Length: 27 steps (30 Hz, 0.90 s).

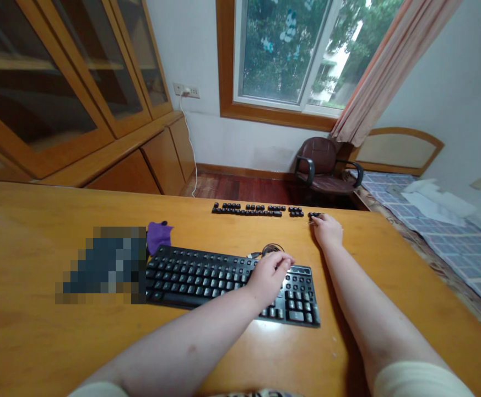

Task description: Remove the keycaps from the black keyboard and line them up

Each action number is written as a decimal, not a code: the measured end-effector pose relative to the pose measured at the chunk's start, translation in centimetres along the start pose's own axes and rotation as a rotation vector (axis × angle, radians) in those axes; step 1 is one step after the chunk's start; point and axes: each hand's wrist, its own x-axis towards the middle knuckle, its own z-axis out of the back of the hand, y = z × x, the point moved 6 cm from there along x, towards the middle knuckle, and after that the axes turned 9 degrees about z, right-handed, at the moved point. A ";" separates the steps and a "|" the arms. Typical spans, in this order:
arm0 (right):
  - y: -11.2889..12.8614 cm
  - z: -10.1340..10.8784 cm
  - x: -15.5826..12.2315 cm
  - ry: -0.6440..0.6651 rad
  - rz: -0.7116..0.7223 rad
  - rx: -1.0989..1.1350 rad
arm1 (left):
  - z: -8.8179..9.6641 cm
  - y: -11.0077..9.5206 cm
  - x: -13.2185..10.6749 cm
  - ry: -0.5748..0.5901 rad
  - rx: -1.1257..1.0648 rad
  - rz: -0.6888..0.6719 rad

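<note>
Yellow-brown wood of the desk (29,220) is filling the lower half of the frame, while a window (281,60) is letting in daylight at upper middle. The keyboard (207,281) is lying across the lower middle, its upper rows seeming to be missing caps; loose black keycaps (257,212) are lining up near the desk's far edge, at the middle of the frame. The left hand (268,278) is hanging over the keyboard's right part, fingers loosely curled and thumb near the forefinger; whether anything is being pinched I am unable to tell. At right of centre, the right hand (329,230) is reaching to the rightmost keycaps, fingers bent together, their hold hidden from view.

A careless brush of those fingers could be sending small caps over the far edge, because they are sitting so close to it. Their order could also be suffering, the caps looking nearly alike. Pressure from the left hand might be shifting the keyboard toward the coiled cable (272,248) just behind it.

No brand is showing legibly; key legends are appearing too small to read, and a pixelated patch (112,264) is masking something at left. Stickers (290,26) on the window are carrying no readable writing.
</note>
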 end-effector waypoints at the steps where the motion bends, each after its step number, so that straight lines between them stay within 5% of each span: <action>1: 0.0 0.0 0.0 -0.005 -0.003 0.004 | 0.0 0.0 0.0 0.000 0.002 -0.002; 11: -0.3 2.0 -1.2 -0.281 -0.030 0.254 | 0.3 0.0 -0.1 -0.028 -0.017 -0.023; 16: 1.3 6.7 -4.0 -0.577 -0.165 0.663 | 1.8 -0.9 -1.0 -0.242 -0.192 0.017; 19: 3.8 10.5 -5.5 -0.624 -0.241 0.919 | 3.5 -3.4 -1.6 -0.318 -0.319 0.070; 23: 8.4 13.0 -6.6 -0.347 -0.291 1.293 | 4.3 -8.2 -1.6 -0.034 0.076 -0.089; 27: 11.2 13.3 -7.4 -0.131 -0.193 1.248 | 3.4 -6.4 -1.8 0.097 0.644 -0.181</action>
